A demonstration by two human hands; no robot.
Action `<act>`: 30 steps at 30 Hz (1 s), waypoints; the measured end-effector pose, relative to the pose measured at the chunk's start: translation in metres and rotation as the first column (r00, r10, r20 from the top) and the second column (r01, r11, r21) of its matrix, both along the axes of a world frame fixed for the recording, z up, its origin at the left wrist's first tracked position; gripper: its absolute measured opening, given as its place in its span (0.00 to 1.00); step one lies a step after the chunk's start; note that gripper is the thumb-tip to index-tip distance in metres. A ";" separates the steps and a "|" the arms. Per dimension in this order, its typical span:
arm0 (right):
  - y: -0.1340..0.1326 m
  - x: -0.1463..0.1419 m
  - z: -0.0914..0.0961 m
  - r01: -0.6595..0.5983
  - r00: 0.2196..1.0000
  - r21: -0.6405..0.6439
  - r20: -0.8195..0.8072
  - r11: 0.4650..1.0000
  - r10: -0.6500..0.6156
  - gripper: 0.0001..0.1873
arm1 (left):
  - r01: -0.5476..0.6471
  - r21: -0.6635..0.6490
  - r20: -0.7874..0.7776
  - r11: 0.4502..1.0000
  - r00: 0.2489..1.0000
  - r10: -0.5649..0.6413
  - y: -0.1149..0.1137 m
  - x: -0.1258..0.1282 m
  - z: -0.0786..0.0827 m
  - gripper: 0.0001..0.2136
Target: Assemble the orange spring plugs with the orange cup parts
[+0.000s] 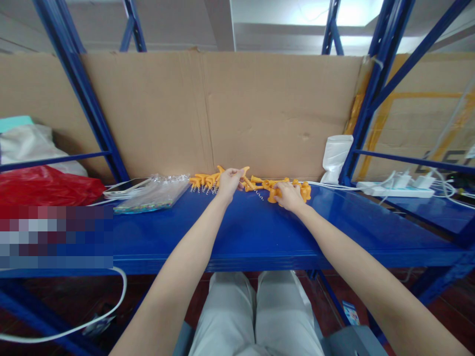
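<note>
My left hand (230, 184) is closed, thumb and forefinger pinching an orange corkscrew (245, 171) near the cardboard. To its left lies a row of orange corkscrews (204, 181), their metal spirals pointing toward me. Between my hands, another metal spiral (260, 195) and several orange tube-like parts (256, 179) rest on the blue shelf. Farther right, my right hand (290, 196) has its fingers curled over an orange bell-shaped piece (272, 195), at the edge of a cluster of similar orange pieces (305, 190). My fingers partly hide what they grip.
A cardboard sheet (278, 113) stands behind the blue shelf (245, 232). Clear plastic bags (159, 193) lie at left, near a red bag (48, 185). A white pouch (336, 158) leans at right, beside a power strip (397, 190) with cables. Blue posts (374, 94) frame the sides.
</note>
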State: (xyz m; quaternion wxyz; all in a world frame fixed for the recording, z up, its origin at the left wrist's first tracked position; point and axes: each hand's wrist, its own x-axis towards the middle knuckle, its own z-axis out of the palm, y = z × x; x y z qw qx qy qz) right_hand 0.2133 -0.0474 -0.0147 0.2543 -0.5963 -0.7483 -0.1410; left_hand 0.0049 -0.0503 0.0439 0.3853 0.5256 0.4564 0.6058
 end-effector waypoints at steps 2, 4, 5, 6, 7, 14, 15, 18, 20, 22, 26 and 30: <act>0.001 0.001 -0.001 -0.006 1.000 0.006 0.003 1.000 0.006 0.16 | 0.009 -0.012 0.001 1.000 1.000 -0.009 0.000 0.000 0.000 0.07; 0.002 0.002 -0.002 -0.016 1.000 0.020 -0.001 1.000 0.016 0.18 | 0.021 -0.020 -0.008 1.000 1.000 -0.021 0.001 0.000 0.000 0.07; 0.002 0.003 -0.003 -0.018 1.000 0.028 -0.003 0.999 0.018 0.18 | 0.027 -0.027 -0.017 0.999 0.999 -0.027 0.001 0.001 0.000 0.07; 0.003 0.003 -0.003 -0.017 1.000 0.035 -0.005 0.999 0.018 0.18 | 0.032 -0.037 -0.025 0.999 0.999 -0.033 0.001 0.001 0.000 0.07; 0.003 0.004 -0.003 -0.013 1.000 0.040 -0.008 0.999 0.013 0.19 | 0.036 -0.047 -0.030 0.998 0.999 -0.038 0.001 0.001 0.000 0.07; -0.001 0.001 0.003 -0.001 0.998 0.022 -0.065 1.000 0.002 0.16 | 0.075 -0.125 0.007 0.989 0.997 -0.075 -0.002 -0.001 0.001 0.10; -0.002 0.000 0.004 -0.004 0.997 0.022 -0.078 1.000 0.006 0.15 | 0.090 -0.136 0.013 0.987 0.996 -0.089 -0.002 -0.001 0.001 0.10; -0.004 -0.002 0.006 -0.032 0.993 0.032 -0.114 0.999 0.035 0.14 | 0.174 -0.157 0.015 0.972 0.985 -0.174 -0.002 -0.001 0.000 0.09; -0.004 -0.004 0.006 -0.069 0.986 0.041 -0.147 0.997 0.074 0.13 | 0.238 -0.165 0.000 0.957 0.971 -0.241 -0.003 -0.001 -0.001 0.08; -0.002 -0.006 0.005 -0.139 0.970 0.066 -0.192 0.988 0.149 0.12 | 0.283 -0.169 -0.021 0.944 0.957 -0.291 -0.003 0.000 -0.003 0.07; -0.001 -0.012 0.004 -0.327 0.893 0.117 -0.285 0.938 0.348 0.11 | 0.317 -0.173 -0.056 0.932 0.942 -0.331 -0.006 0.007 -0.007 0.08; -0.006 -0.016 0.007 -0.445 0.823 0.079 -0.358 0.892 0.442 0.13 | 0.326 -0.170 -0.082 0.930 0.936 -0.343 -0.008 0.012 -0.011 0.10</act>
